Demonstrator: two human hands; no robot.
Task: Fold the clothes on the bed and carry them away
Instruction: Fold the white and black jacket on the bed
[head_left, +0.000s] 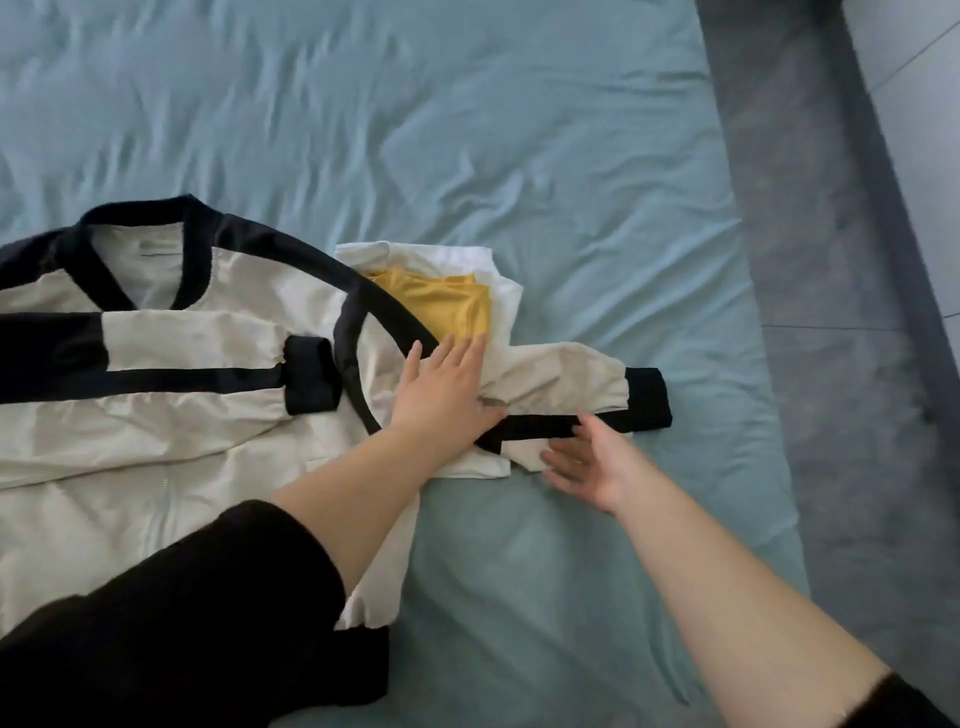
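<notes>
Head view takes in the bed (519, 130) first, its teal sheet rumpled and slack, with the cream jacket (156, 457) spread flat across its near left part. Every other thing sits relative to that jacket. It is a thin, black-trimmed zip jacket, and it looks light, soft and a little slick; I judge it will crease wherever it is pressed and slide on the sheet if tugged from one end.

One sleeve already lies folded across the jacket's chest. The other sleeve (566, 384) sticks out past the jacket's right edge, its black cuff (649, 397) farthest out. Beside the jacket's right shoulder, partly under it, rests a small folded stack: a yellow garment (441, 301) on top of white cloth (498, 275).

The left hand (441, 395) lies palm down, fingers spread flat, pinning the sleeve where it joins the jacket and gripping nothing. The right hand (587, 462) hovers at the sleeve's near edge, fingers loosely apart, touching or nearly touching the cloth; no closed grasp shows.

The cuff seems the firmest hold for bringing that sleeve over.
</notes>
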